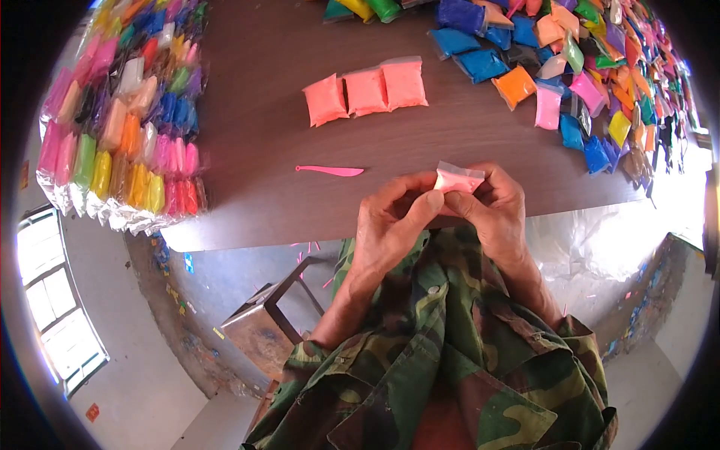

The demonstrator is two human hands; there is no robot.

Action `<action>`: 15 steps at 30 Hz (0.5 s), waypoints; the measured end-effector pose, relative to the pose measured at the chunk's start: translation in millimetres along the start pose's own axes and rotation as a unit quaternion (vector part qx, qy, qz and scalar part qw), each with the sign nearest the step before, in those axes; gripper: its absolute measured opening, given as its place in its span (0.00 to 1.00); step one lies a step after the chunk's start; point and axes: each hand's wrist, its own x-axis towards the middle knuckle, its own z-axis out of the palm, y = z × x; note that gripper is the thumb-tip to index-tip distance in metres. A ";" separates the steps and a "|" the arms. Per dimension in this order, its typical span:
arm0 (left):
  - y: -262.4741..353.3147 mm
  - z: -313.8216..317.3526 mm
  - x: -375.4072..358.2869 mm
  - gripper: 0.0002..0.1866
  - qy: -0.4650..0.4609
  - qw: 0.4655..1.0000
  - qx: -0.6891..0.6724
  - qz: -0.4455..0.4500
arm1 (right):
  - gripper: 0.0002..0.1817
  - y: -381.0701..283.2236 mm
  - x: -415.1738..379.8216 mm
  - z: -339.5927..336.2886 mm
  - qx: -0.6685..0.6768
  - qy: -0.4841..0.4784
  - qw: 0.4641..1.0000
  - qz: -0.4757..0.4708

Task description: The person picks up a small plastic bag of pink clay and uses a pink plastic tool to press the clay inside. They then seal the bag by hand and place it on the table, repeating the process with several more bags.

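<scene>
Both my hands meet above the table's front edge around one small clear packet of pale pink clay-like material (459, 180). My left hand (391, 225) pinches the packet's left side between thumb and fingers. On its right side, my right hand (491, 210) grips with thumb and bent fingers. The packet's clear top strip points away from me. Left of my hands lies a flat pink plastic knife (330, 171). Farther back, three filled coral-pink packets (366, 91) lie side by side in a row.
Bundled colourful packets (120, 127) are stacked at the table's left end. A large loose pile of multicoloured packets (585, 82) covers the back right. A stool (274, 322) stands below the front edge of the brown table (255, 150), left of my legs.
</scene>
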 end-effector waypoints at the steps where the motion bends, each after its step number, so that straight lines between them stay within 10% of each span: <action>1: 1.4 -1.0 1.7 0.15 -0.003 1.000 -0.002 0.000 | 0.15 4.6 0.0 -1.9 -0.019 -0.004 1.000 -0.013; 10: -0.8 -11.3 4.8 0.08 0.034 0.950 0.272 0.151 | 0.14 -15.6 -0.3 -0.7 -0.019 -0.049 0.997 0.055; 15: 0.2 3.7 3.3 0.09 0.047 0.993 0.075 0.080 | 0.09 -12.8 1.2 -5.3 -0.074 -0.051 0.995 0.034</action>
